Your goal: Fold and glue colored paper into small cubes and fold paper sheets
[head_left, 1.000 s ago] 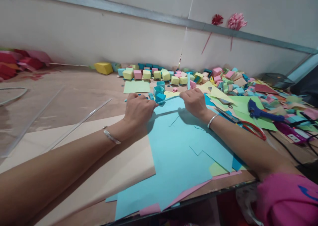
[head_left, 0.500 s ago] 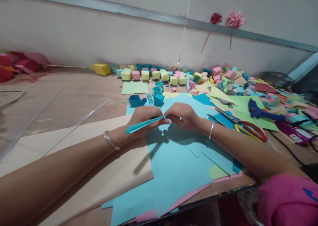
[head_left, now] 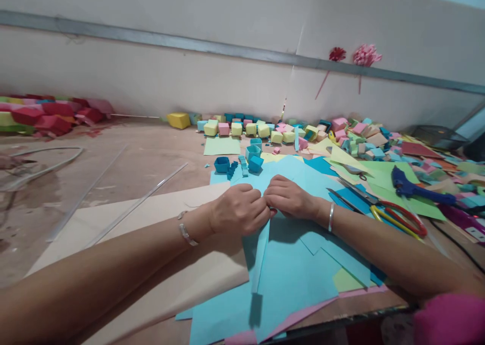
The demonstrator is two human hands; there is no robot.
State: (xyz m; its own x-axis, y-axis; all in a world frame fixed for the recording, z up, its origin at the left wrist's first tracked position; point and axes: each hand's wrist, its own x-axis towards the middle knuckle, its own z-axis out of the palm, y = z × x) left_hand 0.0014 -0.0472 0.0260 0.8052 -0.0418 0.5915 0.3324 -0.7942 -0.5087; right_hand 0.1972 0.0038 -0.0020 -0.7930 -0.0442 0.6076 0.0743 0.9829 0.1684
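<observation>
While a narrow pale blue paper strip (head_left: 262,259) is held over a paper-strewn surface (head_left: 151,139), its upper end is enclosed where the left hand (head_left: 242,211) and the right hand (head_left: 290,197) are brought together. Each grip is closed, with the strip apparently pinched between the two, though the exact hold is hidden by curled fingers. The free length is left hanging down in front of the left fist, over pale blue sheets (head_left: 299,289) and near the edge of a peach sheet (head_left: 215,266).

Judging by a faint line seen along it, the strip may have been creased lengthwise; no closed shape can be made out in the visible part, so its shaping seems unfinished. Whether anything has been formed at the covered end cannot be told.

Just beyond the hands, open blue boxes (head_left: 253,152) are grouped with dark blue scraps (head_left: 232,170), and farther back yellow boxes (head_left: 237,129) are lined up near the wall, apparently already formed. To the right, opened scissors (head_left: 374,200) and a blue glue gun (head_left: 417,189) are laid down, neither being handled.
</observation>
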